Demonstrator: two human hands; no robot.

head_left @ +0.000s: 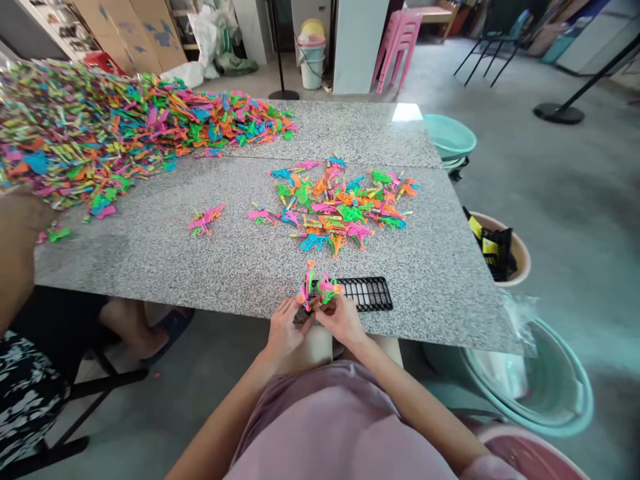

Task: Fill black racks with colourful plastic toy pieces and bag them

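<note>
A black plastic rack [377,293] with rows of slots lies at the near table edge in front of me. My left hand [286,328] is closed at its left end, around the base of an upright pink and orange toy gun [307,283]. My right hand [344,321] pinches a green and pink toy gun [326,287] just above the rack. Fingers hide part of both toys, and the rack's left end is mostly covered. Beyond the rack lies a loose group of colourful toy guns [350,213]. One pink toy gun [206,219] lies apart to the left.
A large heap of toy guns [150,123] covers the far left of the speckled table [230,267]. Another person's arm [20,247] reaches in at left. On the right floor stand a beige basin [523,257] with black racks and a teal tub [583,400].
</note>
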